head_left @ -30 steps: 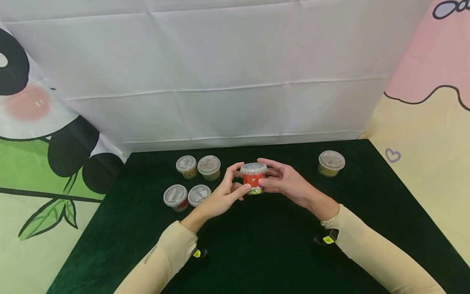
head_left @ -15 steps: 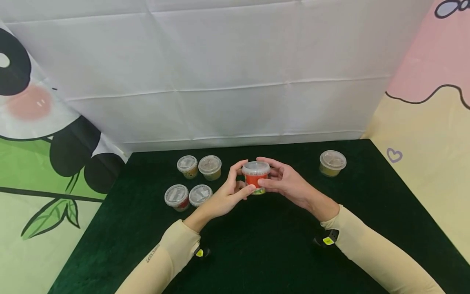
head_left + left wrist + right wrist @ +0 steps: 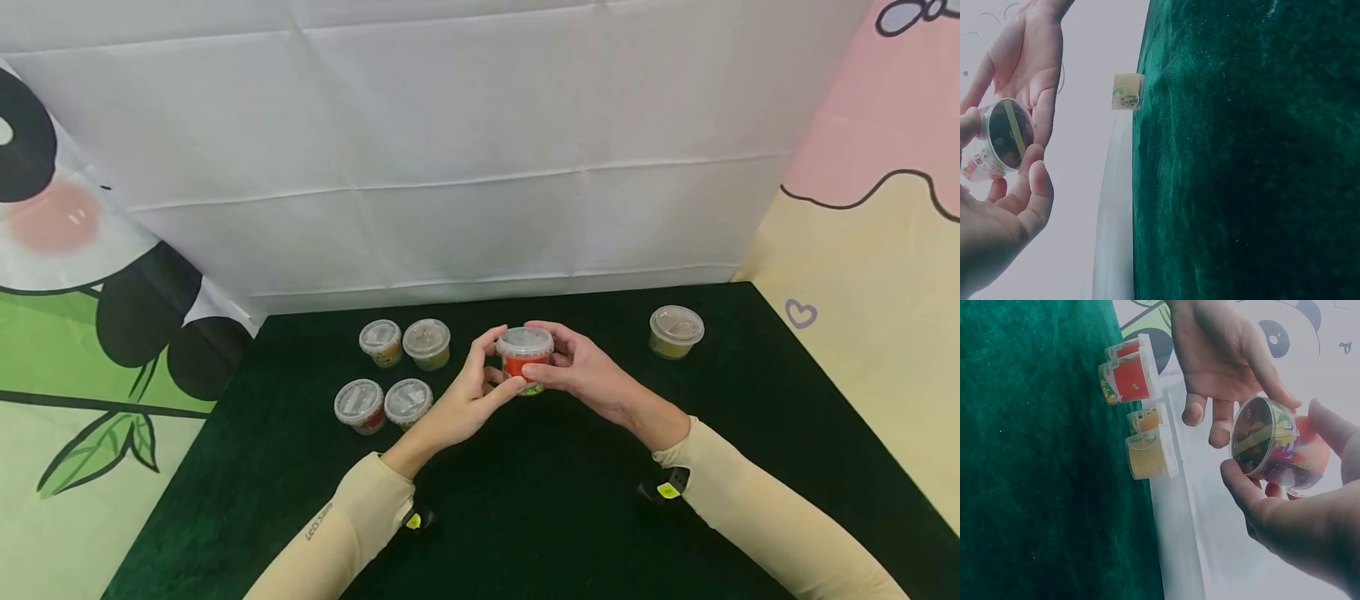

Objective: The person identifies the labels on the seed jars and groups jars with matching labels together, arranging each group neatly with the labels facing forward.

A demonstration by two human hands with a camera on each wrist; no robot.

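A small round plastic tub (image 3: pixel 525 342) with a clear lid and a red printed label is held up over the table between both hands. My left hand (image 3: pixel 467 398) grips its left side, thumb at the front and fingers round the side. From the right, my right hand (image 3: pixel 588 377) grips it, thumb on the label and fingertips behind. The wrist views show the underside of the tub (image 3: pixel 1254 434), dark with a pale strip across it. Its contents are hard to make out.
At the left stand several lidded tubs: two at the back (image 3: pixel 427 343) and two in front (image 3: pixel 360 404), one partly behind the left forearm. Another tub with yellowish contents (image 3: pixel 676 332) stands at the back right. Dark green cloth (image 3: pixel 570 517) covers the table; a white curtain (image 3: pixel 465 225) hangs behind.
The tub has turned a little between the hands, so its label shows a different part. It has moved slightly right, the left hand with it. The standing tubs stay put.
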